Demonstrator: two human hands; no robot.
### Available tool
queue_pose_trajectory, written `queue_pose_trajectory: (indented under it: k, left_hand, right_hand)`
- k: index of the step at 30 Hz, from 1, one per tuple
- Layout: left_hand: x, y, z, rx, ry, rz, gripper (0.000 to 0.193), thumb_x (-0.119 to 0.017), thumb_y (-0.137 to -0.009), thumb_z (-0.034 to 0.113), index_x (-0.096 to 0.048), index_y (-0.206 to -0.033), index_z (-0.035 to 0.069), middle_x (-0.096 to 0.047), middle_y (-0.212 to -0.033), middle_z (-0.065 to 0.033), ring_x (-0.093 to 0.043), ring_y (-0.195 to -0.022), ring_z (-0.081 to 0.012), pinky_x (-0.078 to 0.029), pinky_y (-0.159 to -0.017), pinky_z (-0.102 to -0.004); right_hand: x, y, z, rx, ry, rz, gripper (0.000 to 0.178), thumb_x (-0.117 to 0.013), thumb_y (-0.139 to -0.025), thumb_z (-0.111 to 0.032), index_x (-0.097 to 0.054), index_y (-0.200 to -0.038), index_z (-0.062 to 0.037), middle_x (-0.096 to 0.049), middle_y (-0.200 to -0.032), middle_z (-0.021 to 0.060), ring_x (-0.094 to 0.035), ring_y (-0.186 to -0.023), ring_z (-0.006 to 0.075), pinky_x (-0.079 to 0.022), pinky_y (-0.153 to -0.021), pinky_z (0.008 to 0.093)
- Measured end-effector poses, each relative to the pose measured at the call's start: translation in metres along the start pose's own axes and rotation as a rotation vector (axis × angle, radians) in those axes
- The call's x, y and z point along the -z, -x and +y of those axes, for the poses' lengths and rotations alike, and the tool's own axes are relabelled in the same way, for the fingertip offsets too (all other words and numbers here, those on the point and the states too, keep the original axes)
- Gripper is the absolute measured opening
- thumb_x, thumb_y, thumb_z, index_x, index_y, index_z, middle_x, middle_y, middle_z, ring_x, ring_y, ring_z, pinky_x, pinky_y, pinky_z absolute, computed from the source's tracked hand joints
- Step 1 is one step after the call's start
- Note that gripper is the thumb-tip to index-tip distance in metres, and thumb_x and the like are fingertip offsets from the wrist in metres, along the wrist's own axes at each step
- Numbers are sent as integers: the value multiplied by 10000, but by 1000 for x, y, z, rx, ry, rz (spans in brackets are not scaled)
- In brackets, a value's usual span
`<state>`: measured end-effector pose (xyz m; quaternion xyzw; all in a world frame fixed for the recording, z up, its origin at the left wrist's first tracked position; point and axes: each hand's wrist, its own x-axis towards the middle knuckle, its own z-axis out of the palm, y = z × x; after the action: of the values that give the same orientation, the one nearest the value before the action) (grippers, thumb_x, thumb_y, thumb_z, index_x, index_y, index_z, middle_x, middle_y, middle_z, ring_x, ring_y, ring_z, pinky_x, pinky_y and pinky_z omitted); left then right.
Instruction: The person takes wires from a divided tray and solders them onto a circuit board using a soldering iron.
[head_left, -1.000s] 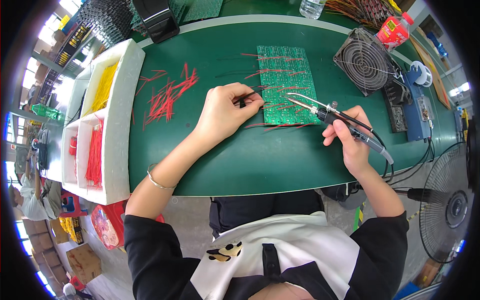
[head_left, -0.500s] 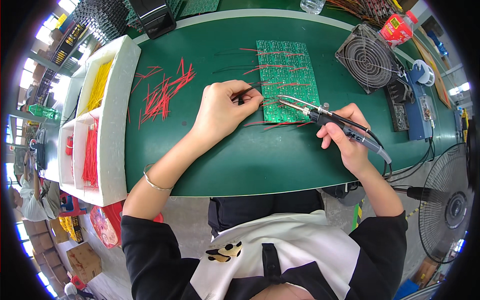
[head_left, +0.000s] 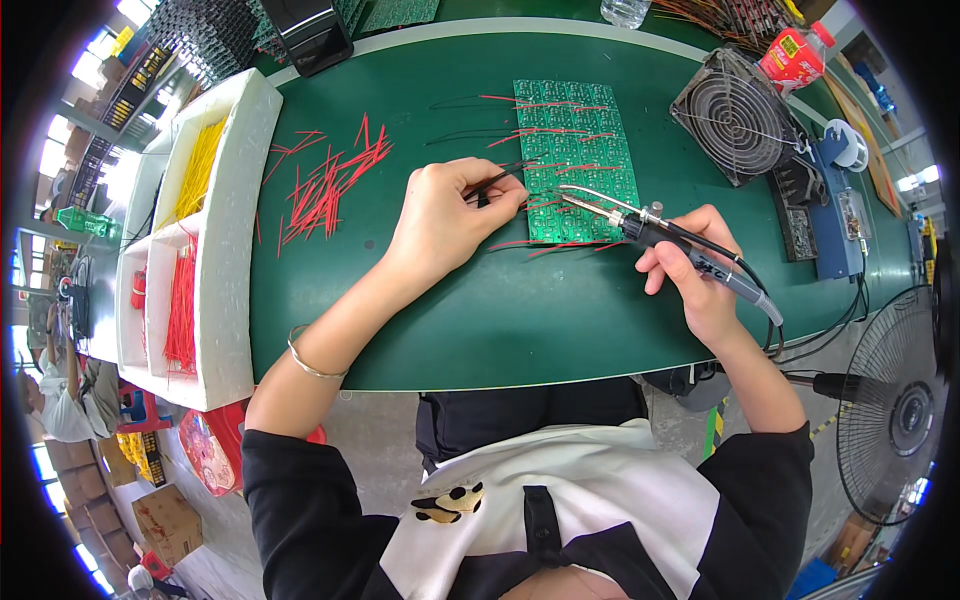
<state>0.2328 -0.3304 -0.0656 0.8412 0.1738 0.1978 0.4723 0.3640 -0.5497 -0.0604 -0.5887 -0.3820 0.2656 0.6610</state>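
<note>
A green circuit board panel (head_left: pixel 570 228) lies on the table with red and black wires attached in rows, some sticking out past its left edge. At that edge my left hand (head_left: pixel 445 210) is closed on several black wires (head_left: pixel 485 190), its fingertips pinching near the board. A soldering iron (head_left: pixel 665 235) with a curved metal feed tube is in my right hand (head_left: pixel 700 270), fingers wrapped round its handle. Its tip points left over the board, a short way from my left fingertips. Whether the tip touches the board, I cannot tell.
Loose red wires (head_left: pixel 325 195) are spread on the green table (head_left: pixel 430 330). Left of them stands a white foam box (head_left: pixel 225 310) with yellow and red wires. A square fan (head_left: pixel 735 115), a blue soldering station (head_left: pixel 840 210) and a red-labelled bottle (head_left: pixel 795 58) are at right.
The soldering iron's tip has shifted slightly right and away from me over the board. My left hand stays almost still, pinching the black wires.
</note>
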Motion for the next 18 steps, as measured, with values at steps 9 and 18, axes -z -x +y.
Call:
queue_pose_trajectory:
  k: [9, 18]
  left_hand:
    - [-1, 0, 2, -18, -31, 7, 110, -624, -751, 88, -653, -781, -14, -594, -634, -2, -382, -541, -13, -317, -478, -188]
    - [-1, 0, 1, -22, -47, 13, 122, -628, -745, 96, -649, -774, -20, -596, -626, -11, -396, -545, -17, -331, -482, -193]
  right_hand:
    - [0, 0, -2, -13, 22, -13, 146, -587, -834, -67, -471, -886, 5, -602, -741, 121, -570, -584, 106, -471, -529, 220]
    - [-1, 0, -1, -32, 46, -17, 149, -591, -830, -63, -470, -883, 5, -604, -740, 122, -571, -588, 104, -469, -538, 220]
